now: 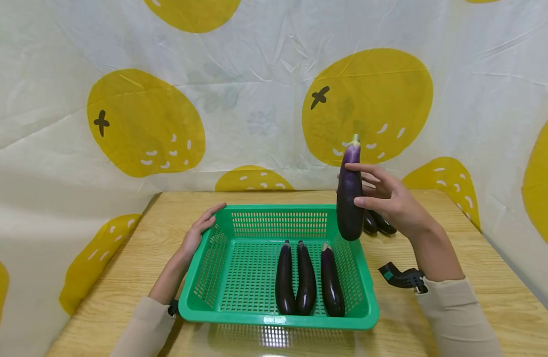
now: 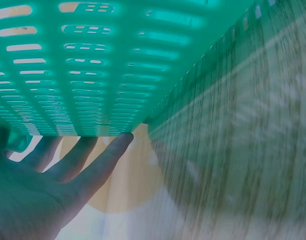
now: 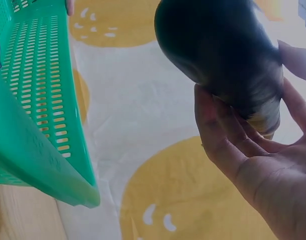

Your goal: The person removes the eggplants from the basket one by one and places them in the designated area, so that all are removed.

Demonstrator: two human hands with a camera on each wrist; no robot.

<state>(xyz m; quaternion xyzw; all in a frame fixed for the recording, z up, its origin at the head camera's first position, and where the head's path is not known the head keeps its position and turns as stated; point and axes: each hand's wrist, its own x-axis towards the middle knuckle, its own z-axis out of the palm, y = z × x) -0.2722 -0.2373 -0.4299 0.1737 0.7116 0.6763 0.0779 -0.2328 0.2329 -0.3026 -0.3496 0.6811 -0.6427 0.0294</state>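
Observation:
A green plastic basket [image 1: 238,318] sits on the table. Inside its right half lie three dark purple eggplants [image 1: 306,282], lengthwise side by side. My right hand [image 1: 392,201] holds another eggplant [image 1: 350,218] between thumb and fingers, above the basket's right rim; it hangs nearly upright, stem up. In the right wrist view the fingers curl round this eggplant [image 3: 218,45]. My left hand [image 1: 198,233] rests along the basket's left rim near the far corner. The left wrist view shows its fingers [image 2: 85,175] extended against the perforated wall [image 2: 88,75].
More eggplants [image 1: 381,225] lie on the wooden table [image 1: 439,238] right of the basket, partly hidden behind my right hand. A white cloth [image 1: 256,99] with large yellow fruit prints hangs behind the table. Each wrist wears a black strap [image 1: 405,278].

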